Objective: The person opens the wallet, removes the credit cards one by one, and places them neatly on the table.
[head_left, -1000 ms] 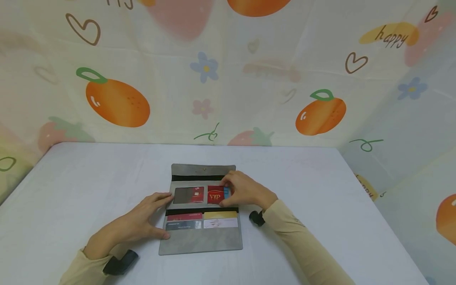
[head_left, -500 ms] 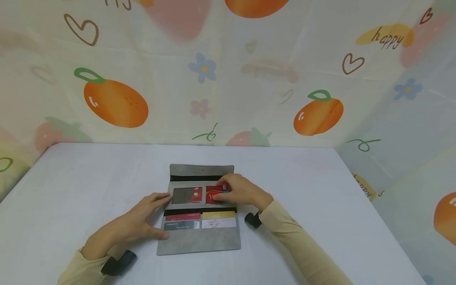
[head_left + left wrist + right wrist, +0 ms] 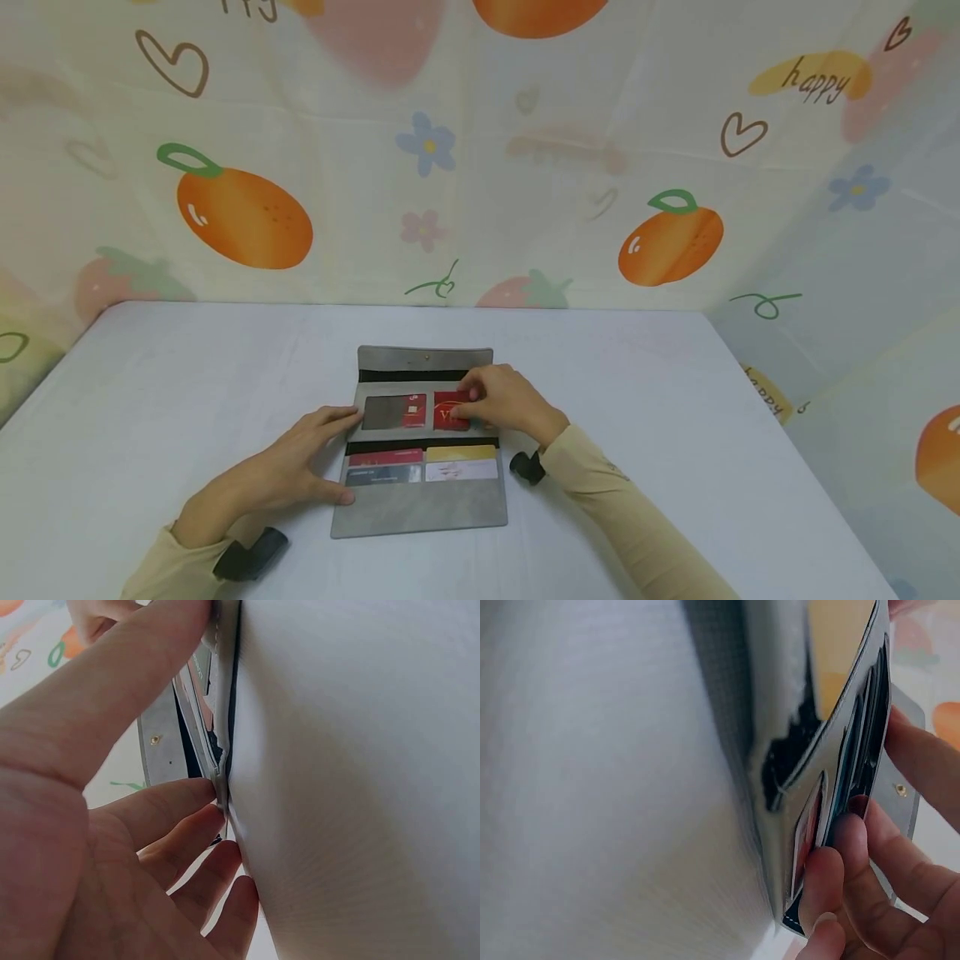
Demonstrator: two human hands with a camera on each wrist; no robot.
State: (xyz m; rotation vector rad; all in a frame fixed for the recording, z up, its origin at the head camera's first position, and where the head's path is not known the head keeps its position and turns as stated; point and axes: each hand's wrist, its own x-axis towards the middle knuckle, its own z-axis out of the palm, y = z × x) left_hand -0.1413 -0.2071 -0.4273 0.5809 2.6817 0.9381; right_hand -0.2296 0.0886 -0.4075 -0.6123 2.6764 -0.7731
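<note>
A grey wallet (image 3: 420, 507) lies unfolded on the white table. Its upper panel shows a dark window with a red chip card (image 3: 414, 411) on the left and a red VIP card (image 3: 448, 412) on the right. My right hand (image 3: 517, 404) pinches at the VIP card, thumb over its face; the card's right part is hidden. Curled fingers (image 3: 825, 877) meet the panel's edge in the right wrist view. With spread fingers, my left hand (image 3: 277, 467) rests against the wallet's left edge, fingertips (image 3: 201, 789) touching it in the left wrist view.
Several cards sit in the lower panel's slots, including a yellow card (image 3: 461, 453) and a white card (image 3: 461, 470). A metal snap (image 3: 427, 357) is on the top flap. Behind the white table (image 3: 225, 358) hangs a fruit-patterned cloth (image 3: 510, 208).
My right hand has shifted slightly left over the VIP card, and its thumb has moved up. The blue strip beside the card is now hidden. My left hand keeps its place on the wallet.
</note>
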